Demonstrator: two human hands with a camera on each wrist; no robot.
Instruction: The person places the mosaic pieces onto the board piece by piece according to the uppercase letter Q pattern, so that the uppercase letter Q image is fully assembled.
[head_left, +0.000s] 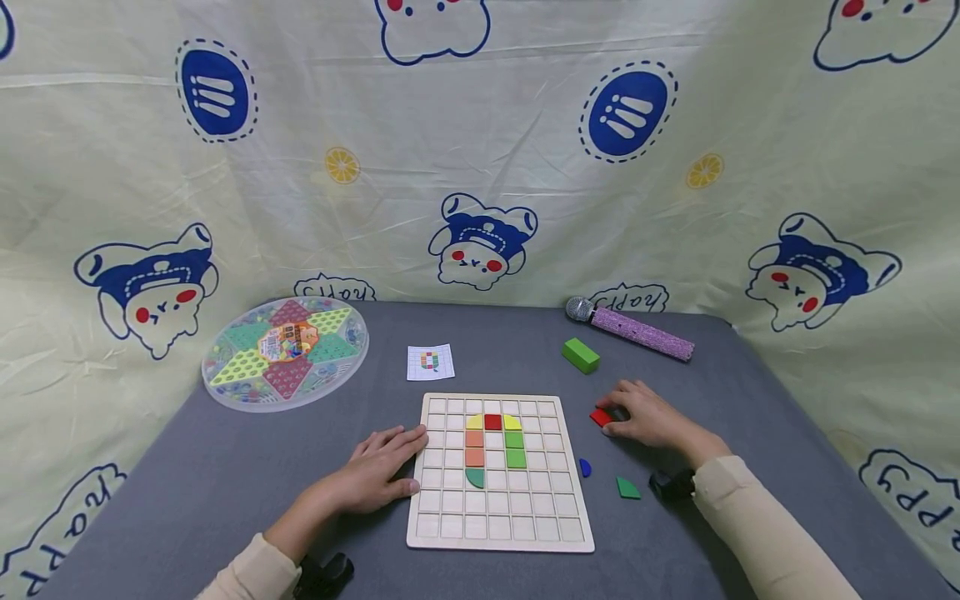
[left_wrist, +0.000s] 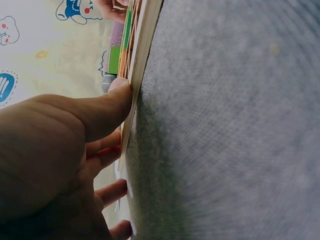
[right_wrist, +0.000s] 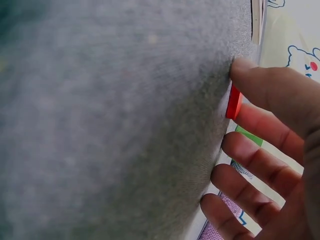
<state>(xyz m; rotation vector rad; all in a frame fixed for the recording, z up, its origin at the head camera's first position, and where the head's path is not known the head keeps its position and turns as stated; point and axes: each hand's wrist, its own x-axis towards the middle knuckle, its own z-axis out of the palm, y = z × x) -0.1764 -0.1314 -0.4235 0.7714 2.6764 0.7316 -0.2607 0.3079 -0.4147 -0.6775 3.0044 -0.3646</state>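
A wooden grid board (head_left: pixel 498 528) lies on the table with red, yellow, orange and green pieces set in its squares. At the board's left edge my left hand (head_left: pixel 378 471) rests with fingers stretched out, thumb and fingertips touching the rim. To the right of the board, my right hand (head_left: pixel 651 419) pinches a flat red tile (head_left: pixel 601 417) between thumb and index finger, down at the cloth. The right wrist view shows the red tile (right_wrist: pixel 234 102) edge-on between those two fingertips, the other fingers spread on the cloth.
Near the right hand lie a blue half-round piece (head_left: pixel 585 468) and a green quarter-round piece (head_left: pixel 628 488). Behind are a green block (head_left: pixel 581 356) and a purple glittery microphone (head_left: pixel 637 330). A small pattern card (head_left: pixel 431 362) and a round Chinese checkers board (head_left: pixel 247 333) lie toward the back left.
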